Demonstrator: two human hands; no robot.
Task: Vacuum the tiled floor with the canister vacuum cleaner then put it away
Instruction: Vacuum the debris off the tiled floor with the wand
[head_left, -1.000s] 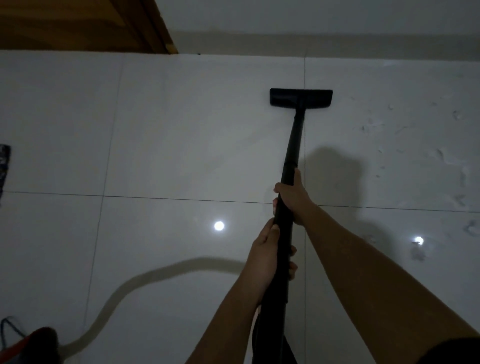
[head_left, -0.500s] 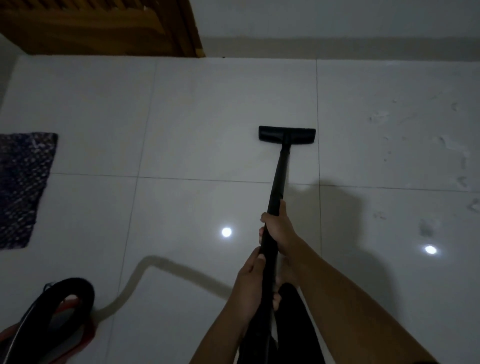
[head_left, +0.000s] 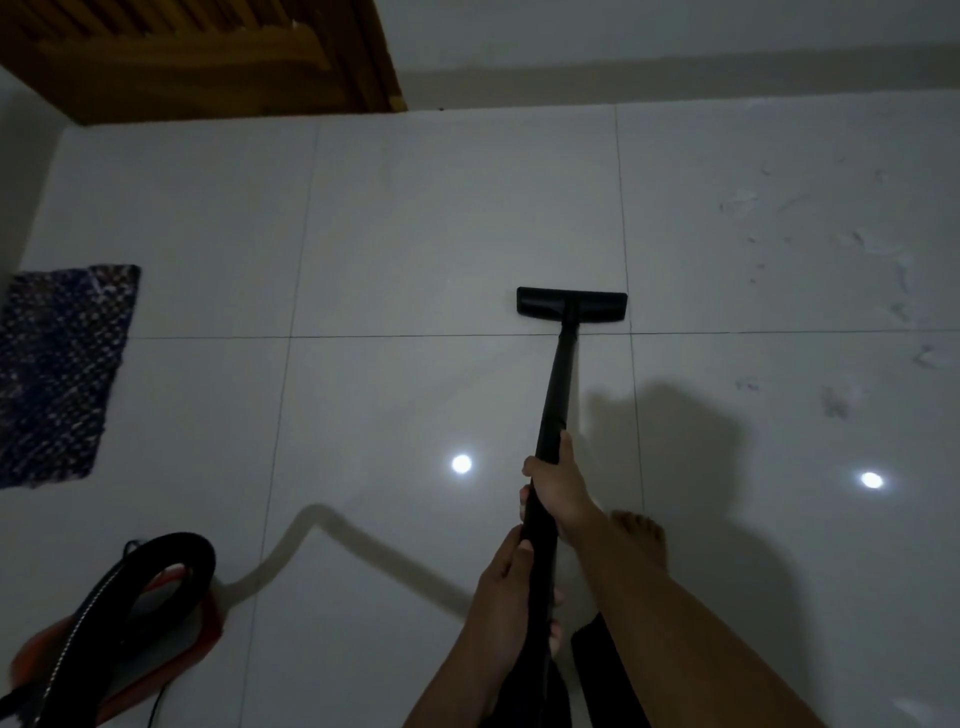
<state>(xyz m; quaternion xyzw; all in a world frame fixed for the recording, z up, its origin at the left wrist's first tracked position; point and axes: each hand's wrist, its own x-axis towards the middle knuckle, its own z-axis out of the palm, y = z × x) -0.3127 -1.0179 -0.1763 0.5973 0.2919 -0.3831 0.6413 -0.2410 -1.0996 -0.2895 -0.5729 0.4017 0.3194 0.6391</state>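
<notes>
**Wand held in both hands, floor head ahead on the tiles**

At the far left a dark woven mat is seen lying flat on the tiled floor. Nearer, at the lower left, the red canister vacuum cleaner is parked with its black hose looped over it, well apart from the hands.

The left hand is wrapped round the lower part of the black wand, and the right hand is closed round it just above, so the right is the nearer one to the floor head.

The wand's long axis is run straight away from the body, tilted slightly rightward, down to the head. The head is set flat on a tile just beyond a grout line, its own long axis crosswise to the wand.

Pale scuffs and specks are left on the tiles to the right of the head; a sideways shift that way is judged to be called for next.
</notes>
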